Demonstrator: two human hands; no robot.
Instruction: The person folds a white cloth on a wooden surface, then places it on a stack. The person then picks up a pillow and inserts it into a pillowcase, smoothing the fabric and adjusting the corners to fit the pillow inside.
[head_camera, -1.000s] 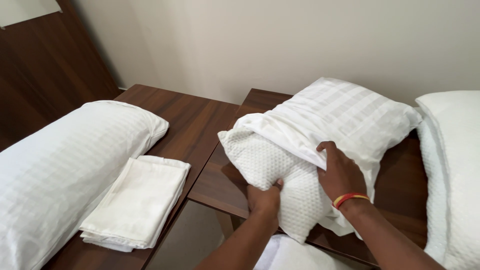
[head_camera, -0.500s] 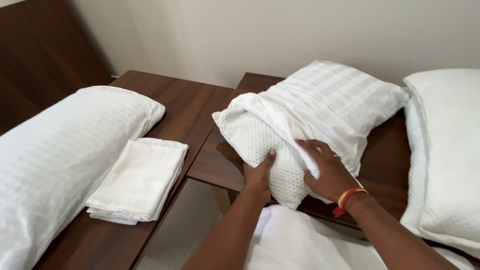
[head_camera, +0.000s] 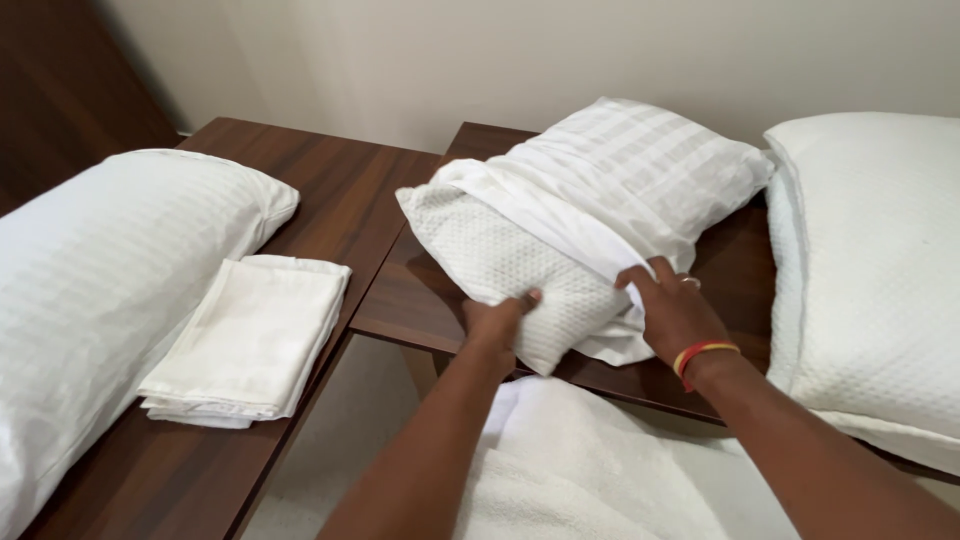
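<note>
The left hand (head_camera: 497, 322) presses its curled fingers against the exposed end of the white pillow with a dotted, waffle-textured ticking (head_camera: 520, 270), its grip closed on that lower corner. The right hand (head_camera: 673, 312), with a red and yellow band at the wrist, pinches the open edge of the white striped cotton pillowcase (head_camera: 640, 165), its grip closed on the cloth where the case meets the pillow. The pillow lies half inside the case, its far part covered and its near end bare, on the dark brown wooden bench (head_camera: 420, 290) near the pale wall.

On a second dark brown wooden bench (head_camera: 330, 170), just beside the first on the left, lies a folded stack of white pillowcases (head_camera: 250, 338), with a large white striped pillow (head_camera: 100, 280) touching its left edge. On the right side, a bare white pillow with the same dotted texture (head_camera: 880, 270) rests against the bench, near the right forearm. A white textured towel or blanket (head_camera: 590, 470) lies below the hands, partly hidden by both arms.
</note>
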